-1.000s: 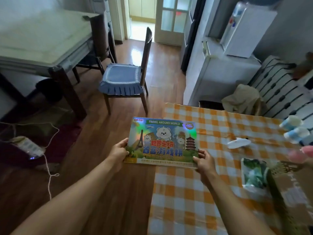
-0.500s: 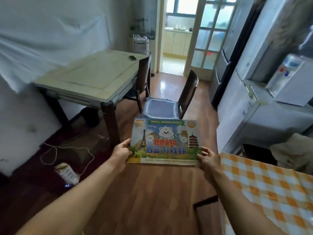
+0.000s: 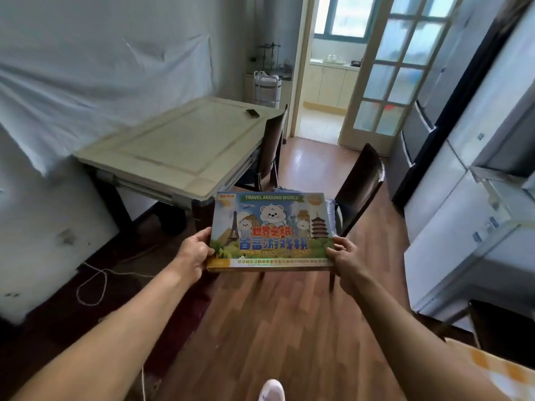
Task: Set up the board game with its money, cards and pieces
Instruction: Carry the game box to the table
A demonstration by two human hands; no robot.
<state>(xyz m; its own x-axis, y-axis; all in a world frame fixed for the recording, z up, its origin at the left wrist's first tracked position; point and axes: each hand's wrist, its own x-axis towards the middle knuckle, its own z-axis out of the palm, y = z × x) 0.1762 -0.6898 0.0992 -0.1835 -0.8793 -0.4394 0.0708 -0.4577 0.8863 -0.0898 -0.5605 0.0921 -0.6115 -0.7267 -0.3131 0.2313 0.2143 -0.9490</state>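
Colourful and glossy, the flat rectangular cardboard game box (image 3: 272, 231) printed with cartoon white bears, landmarks and the words "TRAVEL AROUND WORLD" is held up in the air over the brown wooden plank floor (image 3: 289, 328), lid facing the camera and tilted slightly back. The left hand (image 3: 194, 253) has its grip closed on the box's lower left edge, thumb on the lid and fingers underneath. The right hand (image 3: 344, 260) grips the lower right corner the same way, thumb lying on the printed face. Both bare forearms reach forward from the bottom of the view.

Behind the box stands a dark wooden chair with a blue cushion (image 3: 359, 186), partly hidden by it. To the left is a pale cream square surface with dark legs (image 3: 179, 149), carrying a small dark phone-like object (image 3: 252, 112) near its far corner. An orange-and-white checked cloth (image 3: 492, 369) shows at the lower right corner. A white shoe tip (image 3: 271, 389) appears at the bottom edge.
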